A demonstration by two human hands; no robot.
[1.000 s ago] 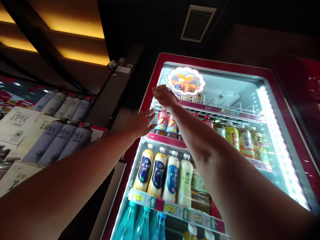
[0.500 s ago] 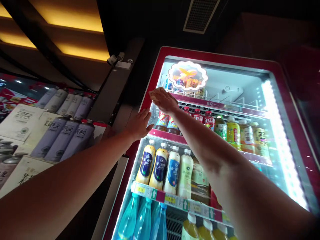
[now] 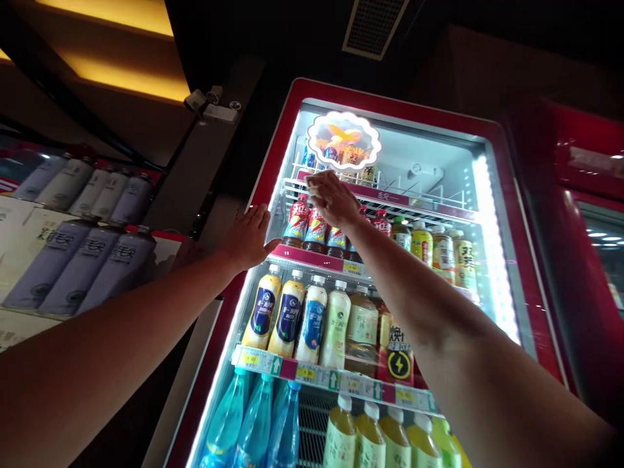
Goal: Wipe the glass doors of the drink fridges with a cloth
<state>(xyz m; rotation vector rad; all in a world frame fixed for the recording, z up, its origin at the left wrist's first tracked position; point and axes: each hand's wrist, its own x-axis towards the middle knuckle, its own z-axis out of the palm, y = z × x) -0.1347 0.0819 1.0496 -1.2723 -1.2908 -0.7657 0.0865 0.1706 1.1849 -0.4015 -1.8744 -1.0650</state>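
My right hand (image 3: 334, 198) reaches up to the front of a lit red drinks fridge (image 3: 273, 140), at the level of its top wire shelf. The fingers lie together and press what looks like a small pale cloth (image 3: 312, 182) against it. Just below the hand stand red-labelled bottles (image 3: 297, 221). My left hand (image 3: 248, 237) rests flat on the fridge's left red frame with fingers spread and nothing in it.
A glowing cloud-shaped sticker (image 3: 344, 140) sits above my right hand. Lower shelves hold yellow and white bottles (image 3: 266, 312), blue bottles (image 3: 229, 422) and green-yellow bottles (image 3: 370, 435). A display of lilac bottles (image 3: 78, 260) is at the left, and another red fridge (image 3: 585, 195) at the right.
My right hand has slid down and to the right, from beside the sticker to just over the red bottles. My left hand has stayed on the frame. The view has tipped downward.
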